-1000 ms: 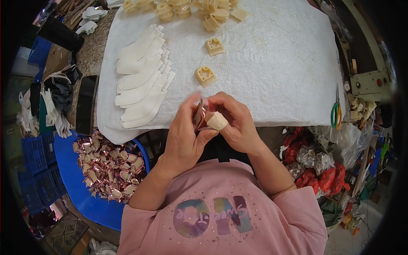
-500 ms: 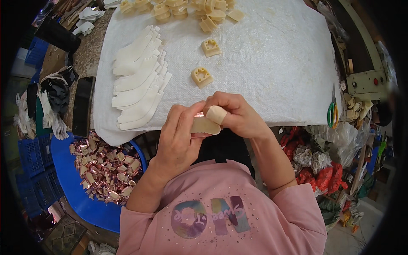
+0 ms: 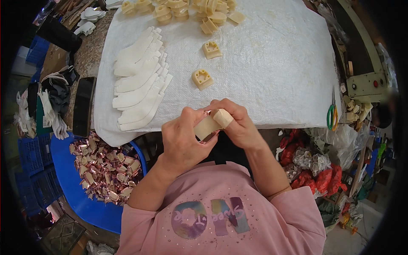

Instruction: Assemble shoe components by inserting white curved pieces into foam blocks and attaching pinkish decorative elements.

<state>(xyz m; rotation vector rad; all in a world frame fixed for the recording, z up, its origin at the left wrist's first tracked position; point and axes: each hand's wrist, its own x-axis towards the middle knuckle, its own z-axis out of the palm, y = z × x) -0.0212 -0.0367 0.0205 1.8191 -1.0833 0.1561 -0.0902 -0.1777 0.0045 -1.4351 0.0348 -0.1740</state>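
Just past the table's front edge, both hands hold a small block, like a shoe heel [image 3: 206, 128], with a flat beige face and shiny pink metallic sides. My left hand [image 3: 180, 134] grips its left end, thumb underneath and fingers over the top. My right hand [image 3: 240, 127] pinches the other end. A beige wrap [image 3: 223, 118] covers the right thumb, which presses along the block's edge. The fingers hide part of the block. Beyond the hands, two cream moulded blocks with holes stand on the white cloth, a nearer block [image 3: 202, 79] and a farther block [image 3: 211, 49].
Overlapping white curved strips [image 3: 138, 93] lie left on the white cloth [image 3: 272, 63]. More cream blocks [image 3: 174, 10] are heaped at the back. A blue basin [image 3: 80, 204] of pink metallic pieces [image 3: 106, 170] sits lower left. Scissors [image 3: 332, 115] hang at the right edge; a phone [image 3: 84, 106] lies left.
The block has turned and tilted in my hands, its beige face now slanting up to the right. My right hand has shifted slightly right and down, the wrapped thumb moving along the block.
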